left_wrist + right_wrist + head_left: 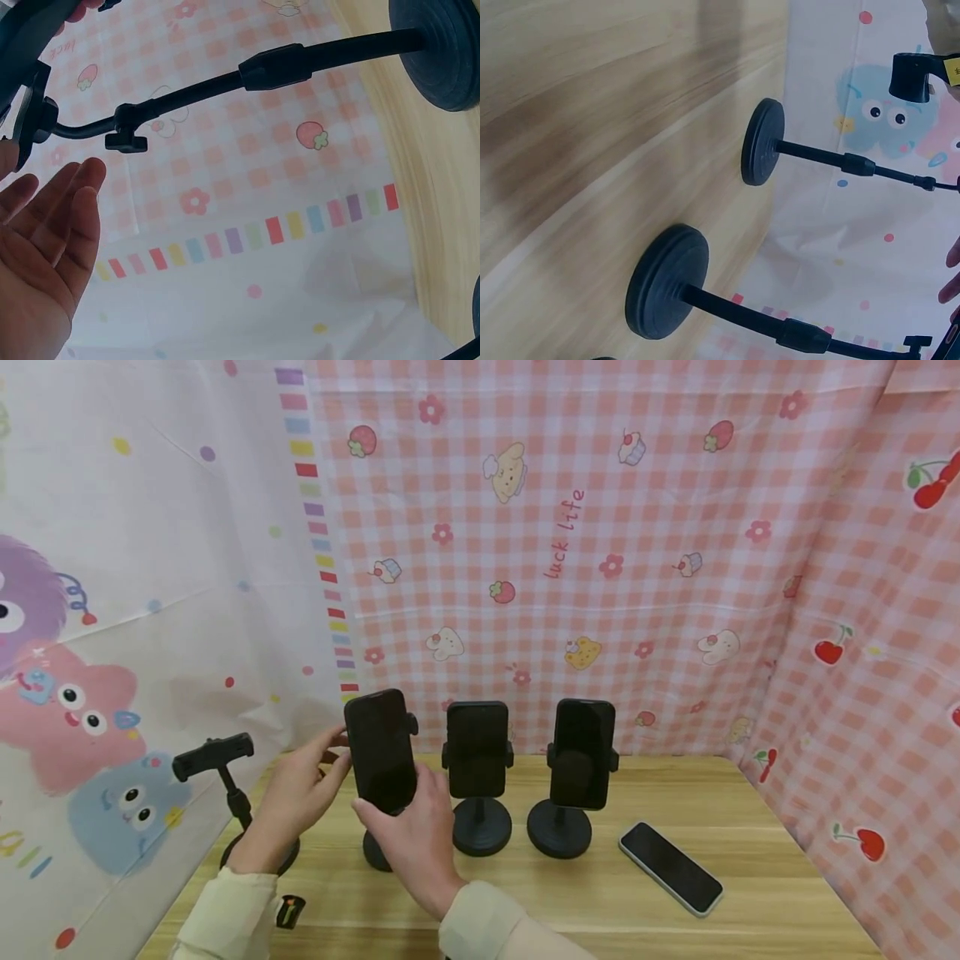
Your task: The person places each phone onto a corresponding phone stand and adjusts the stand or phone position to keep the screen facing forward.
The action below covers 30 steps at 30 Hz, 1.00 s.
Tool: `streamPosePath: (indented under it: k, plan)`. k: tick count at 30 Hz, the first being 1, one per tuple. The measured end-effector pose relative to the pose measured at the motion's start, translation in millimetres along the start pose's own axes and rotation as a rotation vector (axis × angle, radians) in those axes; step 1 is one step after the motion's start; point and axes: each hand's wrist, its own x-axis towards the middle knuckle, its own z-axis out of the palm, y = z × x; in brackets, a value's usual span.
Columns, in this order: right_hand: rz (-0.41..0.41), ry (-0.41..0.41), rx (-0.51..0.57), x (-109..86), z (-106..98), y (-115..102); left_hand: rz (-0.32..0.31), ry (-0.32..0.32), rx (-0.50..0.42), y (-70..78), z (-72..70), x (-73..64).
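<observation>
A black smartphone (381,752) stands tilted at a black phone stand (377,852), one clamp arm showing at its right edge. My right hand (422,847) grips the phone's lower part, thumb across the bottom front and fingers at the right side. My left hand (296,795) is at the phone's left edge, its fingertips partly hidden behind it. In the left wrist view, that hand's fingers (75,217) are loosely extended below the stand's holder (34,116); whether its thumb presses the clamp, I cannot tell.
To the right, two stands hold phones (477,750) (583,753). A pale-edged phone (670,868) lies on the wooden table (600,910). At the far left stands a phone stand with an unfilled holder (213,756). Patterned cloth (562,610) hangs behind.
</observation>
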Motion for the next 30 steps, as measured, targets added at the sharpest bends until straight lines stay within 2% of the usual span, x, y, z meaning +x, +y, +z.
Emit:
streamPosePath:
  k: [6, 13, 17, 23, 30]
  plan:
    - [-0.015, 0.021, 0.004, 6.1, 1, -3, 0.012, -0.028, -0.065, 1.5, 0.0, 2.4]
    - [-0.043, 0.020, 0.036, 8.4, 4, -6, 0.046, -0.001, -0.120, -0.9, 0.1, 2.3]
    - [-0.052, 0.030, 0.042, 9.0, 7, -9, 0.032, -0.020, -0.157, 0.0, -1.1, 2.6]
    - [-0.038, 0.028, 0.048, 10.2, 9, -10, 0.040, -0.032, -0.159, 0.0, -1.3, 5.8]
    - [-0.036, 0.036, 0.034, 11.4, 8, -11, 0.002, -0.051, -0.256, -0.8, -2.3, 9.7]
